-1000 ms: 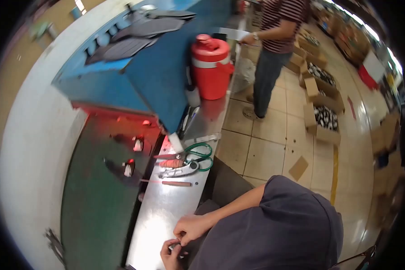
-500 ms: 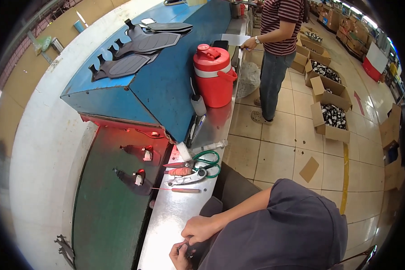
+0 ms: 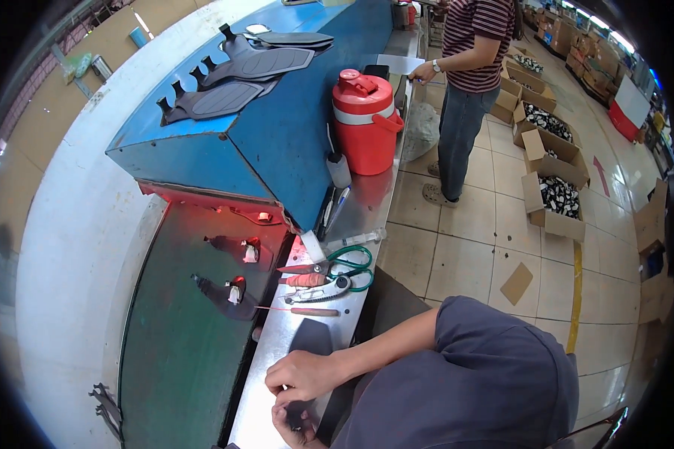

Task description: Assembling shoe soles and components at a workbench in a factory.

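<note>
A dark grey paddle-shaped piece lies partly on the metal bench, its broad end showing beyond my right hand. My right hand is closed over the piece's narrower part, fingers bent down and pinching. Just nearer, my left hand is curled around a dark end of what looks like the same piece. Both hands meet there, so the gripped part is mostly hidden. Beyond them on the bench are a thin red-handled tool, a utility knife and green-handled scissors.
Left of the bench, a green conveyor belt carries dark pieces with white bits under red light. A blue housing covers its far end, with similar pieces on top. A red jug stands beside it; another person stands beyond.
Both hands have moved left, farther over the bench, bringing the dark grey piece along. Its broad end now shows flat against the metal. The view has shifted slightly.
</note>
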`<move>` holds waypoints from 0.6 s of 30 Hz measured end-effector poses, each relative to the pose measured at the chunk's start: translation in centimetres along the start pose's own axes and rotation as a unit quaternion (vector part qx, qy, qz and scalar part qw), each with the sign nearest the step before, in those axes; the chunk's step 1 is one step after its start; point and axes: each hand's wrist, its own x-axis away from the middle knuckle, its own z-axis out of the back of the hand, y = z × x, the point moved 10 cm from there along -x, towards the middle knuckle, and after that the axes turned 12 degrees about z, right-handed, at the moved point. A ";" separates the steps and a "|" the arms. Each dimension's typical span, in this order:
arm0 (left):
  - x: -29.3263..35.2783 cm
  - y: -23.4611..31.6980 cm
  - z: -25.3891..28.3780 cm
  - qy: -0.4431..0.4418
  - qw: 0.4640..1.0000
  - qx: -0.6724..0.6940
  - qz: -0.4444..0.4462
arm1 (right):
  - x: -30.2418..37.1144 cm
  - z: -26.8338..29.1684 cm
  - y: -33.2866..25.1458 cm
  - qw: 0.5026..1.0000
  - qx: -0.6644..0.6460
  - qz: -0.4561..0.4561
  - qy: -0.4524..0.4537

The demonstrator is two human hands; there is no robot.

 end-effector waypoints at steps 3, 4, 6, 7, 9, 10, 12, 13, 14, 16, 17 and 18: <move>1.4 0.0 -0.8 -0.053 0.995 0.084 -0.024 | -2.3 -0.3 -4.3 0.996 -0.079 0.045 0.011; 0.8 -1.2 0.5 -0.093 0.988 0.123 -0.017 | -2.7 -1.8 -5.7 0.989 -0.129 0.068 -0.031; -0.5 -2.7 2.0 -0.172 0.964 0.202 -0.002 | -1.8 -6.3 -8.2 0.945 -0.172 0.135 -0.244; -1.2 -2.9 2.4 -0.207 0.948 0.241 0.002 | -1.8 -6.6 -8.1 0.944 -0.174 0.137 -0.245; -2.5 -3.2 2.8 -0.275 0.906 0.321 0.009 | -2.6 -5.0 -8.0 0.963 -0.145 0.178 -0.142; -3.4 -2.8 2.1 -0.313 0.881 0.354 0.019 | -3.0 -2.4 -7.0 0.979 -0.080 0.167 -0.087; -5.2 -1.5 1.2 -0.378 0.820 0.429 0.020 | -2.1 1.5 -3.2 0.997 -0.020 0.066 0.015; -5.2 -1.8 1.0 -0.417 0.824 0.380 0.052 | -1.2 3.5 -1.2 0.999 0.012 0.002 0.051; -5.0 -1.8 0.9 -0.416 0.823 0.383 0.050 | 0.0 5.1 0.3 0.993 0.078 -0.010 0.085; -6.6 -1.2 3.2 -0.252 0.865 0.432 -0.036 | 2.3 7.1 2.1 0.979 0.155 -0.028 0.129; -7.0 -1.3 3.3 -0.246 0.871 0.424 -0.025 | 3.3 7.9 2.2 0.971 0.176 -0.027 0.158; -7.8 -1.9 4.8 -0.243 0.869 0.430 -0.029 | 3.8 8.1 2.2 0.965 0.190 -0.023 0.178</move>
